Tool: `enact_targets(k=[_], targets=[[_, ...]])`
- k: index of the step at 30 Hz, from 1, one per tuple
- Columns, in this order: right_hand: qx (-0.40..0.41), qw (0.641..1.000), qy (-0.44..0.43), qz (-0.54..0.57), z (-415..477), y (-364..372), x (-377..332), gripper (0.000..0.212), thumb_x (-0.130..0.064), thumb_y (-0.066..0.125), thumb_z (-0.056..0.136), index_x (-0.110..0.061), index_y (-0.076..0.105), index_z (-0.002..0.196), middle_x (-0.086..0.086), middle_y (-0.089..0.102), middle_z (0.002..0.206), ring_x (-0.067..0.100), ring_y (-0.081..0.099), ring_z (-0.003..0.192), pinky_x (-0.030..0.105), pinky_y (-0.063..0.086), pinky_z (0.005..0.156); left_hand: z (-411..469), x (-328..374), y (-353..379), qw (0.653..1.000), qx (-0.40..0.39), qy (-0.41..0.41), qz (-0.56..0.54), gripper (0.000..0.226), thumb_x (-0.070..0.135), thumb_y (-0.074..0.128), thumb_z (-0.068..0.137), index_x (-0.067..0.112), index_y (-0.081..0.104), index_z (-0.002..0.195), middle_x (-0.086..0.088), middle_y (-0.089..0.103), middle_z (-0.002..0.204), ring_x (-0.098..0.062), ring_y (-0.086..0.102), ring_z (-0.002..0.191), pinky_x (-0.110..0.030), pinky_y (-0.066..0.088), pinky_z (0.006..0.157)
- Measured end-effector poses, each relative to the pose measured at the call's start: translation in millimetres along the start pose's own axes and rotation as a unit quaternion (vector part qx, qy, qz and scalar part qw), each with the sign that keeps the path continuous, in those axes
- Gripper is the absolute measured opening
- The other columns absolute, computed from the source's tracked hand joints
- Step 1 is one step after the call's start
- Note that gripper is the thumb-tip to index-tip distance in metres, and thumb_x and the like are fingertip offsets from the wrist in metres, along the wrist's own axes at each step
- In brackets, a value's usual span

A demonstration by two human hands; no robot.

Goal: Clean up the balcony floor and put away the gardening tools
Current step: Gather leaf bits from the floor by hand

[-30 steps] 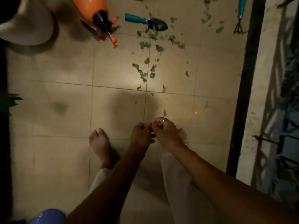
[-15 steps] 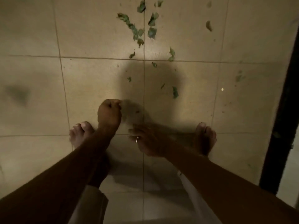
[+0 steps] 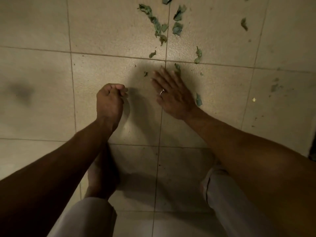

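A person crouches over the tiled balcony floor (image 3: 39,103), where torn green leaf scraps (image 3: 158,27) lie scattered in the upper centre of the frame. The right hand (image 3: 172,94), wearing a ring (image 3: 162,91), is released and flat, its fingers spread low over the tiles. One scrap (image 3: 177,66) lies at its fingertips and another (image 3: 198,100) just beside the wrist. The left hand (image 3: 110,100), at centre left, is clenched in a fist; whether it encloses anything cannot be seen. No gardening tools are in view.

The scraps look light, thin and limp, likely to tear and to cling flat to the tile. They are probably best swept together under a flat palm or pinched at a curled edge. The trail's long axis runs from the top of the frame down towards the right hand, roughly along a grout line (image 3: 167,41), and single scraps point every way.
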State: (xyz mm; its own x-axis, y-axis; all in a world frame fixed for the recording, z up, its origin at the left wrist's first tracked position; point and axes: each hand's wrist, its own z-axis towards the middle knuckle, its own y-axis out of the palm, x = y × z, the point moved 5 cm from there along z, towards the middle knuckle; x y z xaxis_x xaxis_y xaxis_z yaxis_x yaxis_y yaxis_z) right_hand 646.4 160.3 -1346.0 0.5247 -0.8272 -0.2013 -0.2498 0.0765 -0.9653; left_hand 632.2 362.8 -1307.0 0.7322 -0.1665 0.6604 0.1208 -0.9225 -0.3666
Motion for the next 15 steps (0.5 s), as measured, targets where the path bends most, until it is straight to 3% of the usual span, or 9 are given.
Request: enact_targets(k=[2, 7, 9, 12, 15], targets=[[0.045, 0.998, -0.040, 0.021, -3.2, -29.4, -28.2, 0.056, -0.032, 0.040, 0.105, -0.014, 0.031, 0.158, 0.009, 0.026, 0.166, 0.030, 0.018, 0.155, 0.053, 0.015, 0.124, 3.1, 10.1, -3.7, 1.000, 0.009, 0.008, -0.008, 0.036, 0.008, 0.034, 0.099, 0.022, 0.067, 0.089, 0.005, 0.065, 0.081, -0.008, 0.057, 0.070, -0.028, 0.045, 0.066], [-0.071, 0.958, -0.273, 0.056, -36.7, 26.5, -140.6, 0.052, -0.026, 0.031, 0.107, -0.014, 0.029, 0.158, 0.009, 0.022, 0.167, 0.031, 0.012, 0.155, 0.050, 0.008, 0.126, 15.0, 29.1, -16.8, 0.998, 0.044, 0.006, -0.036, 0.035, 0.004, 0.033, 0.089, 0.022, 0.061, 0.076, 0.004, 0.061, 0.072, -0.008, 0.052, 0.061, -0.025, 0.040, 0.053], [-0.108, 0.942, -0.315, 0.031, -52.3, 48.5, -172.0, 0.053, -0.024, 0.022, 0.108, -0.016, 0.020, 0.160, 0.005, 0.013, 0.169, 0.027, 0.007, 0.156, 0.047, 0.005, 0.126, 20.4, 31.1, -22.3, 0.997, 0.051, 0.001, -0.055, 0.034, 0.007, 0.033, 0.086, 0.024, 0.057, 0.070, 0.004, 0.060, 0.069, -0.009, 0.051, 0.061, -0.026, 0.039, 0.055], [-0.089, 0.935, -0.342, -0.029, -53.6, 73.5, -178.6, 0.055, -0.029, 0.019, 0.109, -0.016, 0.011, 0.162, 0.004, 0.005, 0.170, 0.026, 0.002, 0.157, 0.049, 0.007, 0.125, 27.6, 26.0, -31.3, 0.998, 0.046, 0.009, -0.043, 0.032, 0.009, 0.032, 0.086, 0.024, 0.055, 0.069, 0.005, 0.059, 0.070, -0.009, 0.051, 0.062, -0.027, 0.040, 0.057], [-0.055, 0.955, -0.293, 0.014, -25.2, 64.0, -146.9, 0.054, -0.031, 0.041, 0.106, -0.015, 0.031, 0.157, 0.008, 0.025, 0.166, 0.031, 0.018, 0.154, 0.053, 0.014, 0.124, 33.1, 13.1, -37.2, 0.998, 0.047, 0.004, -0.038, 0.034, 0.005, 0.031, 0.087, 0.023, 0.054, 0.069, 0.004, 0.059, 0.070, -0.009, 0.050, 0.060, -0.025, 0.039, 0.055]])
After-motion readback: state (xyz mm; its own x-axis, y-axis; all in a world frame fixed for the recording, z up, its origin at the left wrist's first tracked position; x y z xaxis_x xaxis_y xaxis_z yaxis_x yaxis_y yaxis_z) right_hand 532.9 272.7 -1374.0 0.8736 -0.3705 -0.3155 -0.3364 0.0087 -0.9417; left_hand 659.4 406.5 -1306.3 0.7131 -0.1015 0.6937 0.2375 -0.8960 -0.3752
